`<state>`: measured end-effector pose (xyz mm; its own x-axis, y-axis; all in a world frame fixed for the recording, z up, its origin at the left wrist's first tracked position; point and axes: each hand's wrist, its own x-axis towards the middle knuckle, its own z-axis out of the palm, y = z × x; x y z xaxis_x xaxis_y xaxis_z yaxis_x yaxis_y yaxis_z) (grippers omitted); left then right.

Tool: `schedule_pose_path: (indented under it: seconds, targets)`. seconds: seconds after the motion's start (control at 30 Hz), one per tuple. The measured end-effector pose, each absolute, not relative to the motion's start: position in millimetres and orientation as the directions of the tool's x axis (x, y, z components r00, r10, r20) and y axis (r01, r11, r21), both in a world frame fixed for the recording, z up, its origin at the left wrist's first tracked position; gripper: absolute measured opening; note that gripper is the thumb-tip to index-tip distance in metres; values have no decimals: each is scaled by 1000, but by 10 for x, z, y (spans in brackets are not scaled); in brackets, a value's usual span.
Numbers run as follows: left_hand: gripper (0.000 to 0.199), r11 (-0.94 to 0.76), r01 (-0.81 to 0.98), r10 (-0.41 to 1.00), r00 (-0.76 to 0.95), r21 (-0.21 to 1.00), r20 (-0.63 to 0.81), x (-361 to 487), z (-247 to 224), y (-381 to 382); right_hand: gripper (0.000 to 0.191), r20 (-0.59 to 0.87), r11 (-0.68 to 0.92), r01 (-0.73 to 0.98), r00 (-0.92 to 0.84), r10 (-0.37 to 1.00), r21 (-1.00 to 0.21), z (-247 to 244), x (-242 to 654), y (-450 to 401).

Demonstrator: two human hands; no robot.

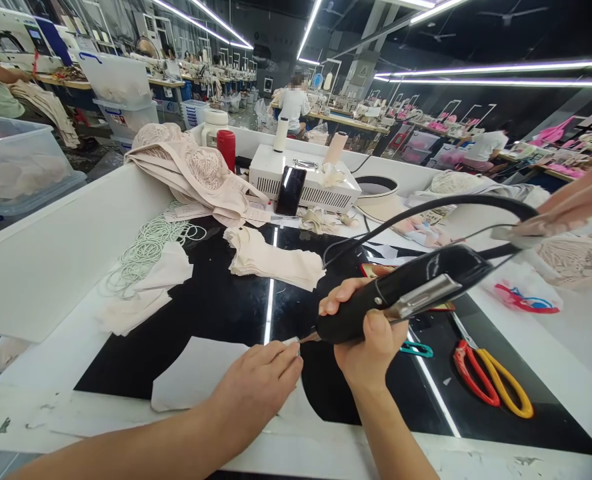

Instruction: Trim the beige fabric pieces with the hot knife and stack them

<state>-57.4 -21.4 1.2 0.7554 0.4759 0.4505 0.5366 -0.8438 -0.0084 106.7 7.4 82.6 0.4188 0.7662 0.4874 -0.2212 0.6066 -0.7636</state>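
My right hand (371,333) is wrapped round a black corded handheld tool (401,293) with a silver lever along its side. Its narrow metal tip (310,338) points left, at the fingertips of my left hand (263,380). The left fingers are pressed together with a small white piece (291,341) at their ends; the rest of it is hidden. Under that hand lies a white curved sheet (196,373), on a glossy black board (226,313). Beyond both hands rests a stack of cream fabric pieces (276,259).
Red-and-yellow scissors (491,380) and a teal clip-like tool (417,349) lie right. Pale green cord (146,257) and beige bras (191,167) are left. A phone (291,191) leans on a white vented box (306,177). Another person's blurred arm (581,193) reaches in near the cable.
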Motion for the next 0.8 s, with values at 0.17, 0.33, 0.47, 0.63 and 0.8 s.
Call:
schedule_pose_path:
  seconds: [0.17, 0.33, 0.47, 0.63, 0.8]
  targets:
    - [25, -826, 562, 533, 746, 54, 400, -673, 58, -50, 41, 480, 607, -245, 424, 768, -756, 879, 1204, -78]
    - [22, -802, 597, 550, 745, -12, 378, -769, 164, 125, 40, 469, 597, -215, 441, 765, -773, 867, 1308, -268]
    - [26, -854, 521, 458, 764, -16, 454, -736, 235, 85, 39, 472, 598, -210, 439, 765, -774, 839, 1336, -363]
    - [21, -938, 320, 345, 824, 133, 449, -621, 311, -103, 43, 468, 592, -216, 433, 771, -776, 770, 1329, -396]
    - [23, -967, 254, 236, 850, 26, 470, -505, 268, -163, 41, 491, 605, -223, 406, 771, -764, 683, 1327, -386]
